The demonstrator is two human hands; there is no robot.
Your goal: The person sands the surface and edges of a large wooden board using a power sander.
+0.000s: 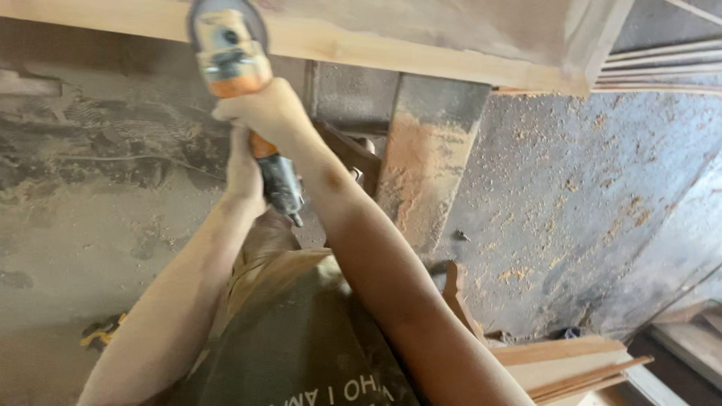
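Grinder (233,83), orange w/ grey body, sits at the wood panel's (421,45) near edge, disc end up top against the wood. Its long axis runs from disc at upper left down-right to the grey tail by the arms. Right hand (263,113) is wrapped tight round the neck nearest the disc; left hand (244,173) is clamped on the body lower down, behind it.

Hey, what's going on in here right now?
A person holds an orange and grey angle grinder with both hands against a pale wooden board. The right hand wraps the tool near its head; the left hand grips the dark handle lower down. Sawdust covers the floor, and more wooden boards lie stacked at lower right.
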